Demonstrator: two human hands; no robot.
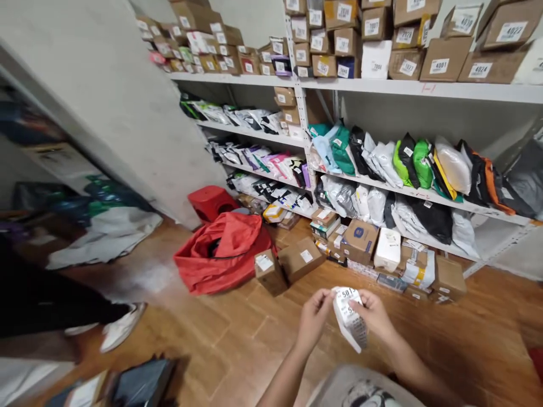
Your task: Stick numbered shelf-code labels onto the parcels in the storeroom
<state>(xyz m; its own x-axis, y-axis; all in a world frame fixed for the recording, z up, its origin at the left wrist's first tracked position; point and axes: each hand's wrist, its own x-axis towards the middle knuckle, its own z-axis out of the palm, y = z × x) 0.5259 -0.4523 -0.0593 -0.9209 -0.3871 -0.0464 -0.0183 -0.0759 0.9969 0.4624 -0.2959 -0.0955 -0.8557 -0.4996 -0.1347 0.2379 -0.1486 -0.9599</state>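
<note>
A strip of white printed labels (351, 323) hangs between my two hands, with "5015" readable at its top. My left hand (316, 312) pinches the strip's upper left corner. On the other side, my right hand (373, 314) grips the strip's right edge, thumb lying over the printed numbers. The lower part of the strip curls down in front of my body. Beyond my hands on the floor stand two brown cardboard boxes, the smaller box (270, 274) and the wider box (300, 259), each bearing a white label.
White shelves (403, 87) hold labelled boxes above and bagged parcels (384, 161) below. More boxes (360, 240) line the floor under them. A red sack (220, 254) lies before a red stool (211, 203). A person's shoe (123, 326) and dark parcels (142, 381) are at left.
</note>
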